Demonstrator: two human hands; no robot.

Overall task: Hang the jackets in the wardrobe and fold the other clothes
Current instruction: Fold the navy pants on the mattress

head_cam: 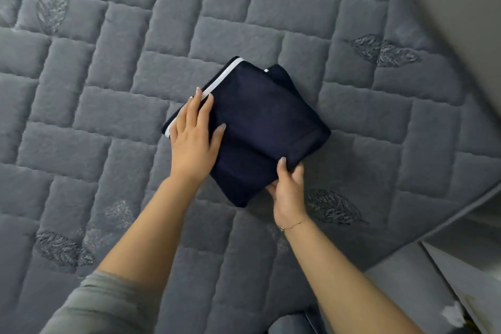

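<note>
Squarely in the middle of the grey quilted bedspread [81,122] lies a navy folded garment [257,122], turned corner-on to the viewer, with a white stripe [217,84] running along its far-left edge. The left hand [193,133] rests flat on the left side of the bundle, fingers straight and slightly spread, fingertips reaching the stripe. The right hand [287,184] holds the near-right edge, thumb on top and fingers curled underneath, pinching the stacked layers together.

Judging by the way it sits, the cloth is soft and light, a knit or sports fabric with no stiffness of its own, so the fold keeps its shape only while something presses on it. Several layers show at the near corner and at the far-right corner, where a lower layer pokes out; these would likely slide apart if lifted by one edge alone. The safest hold seems to be the one already in place: a flat palm on top and a pinch through all layers at a folded edge, or both hands slid beneath. The bedspread's plush surface probably grips the fabric a little, which helps. No jacket or wardrobe is in view.
</note>
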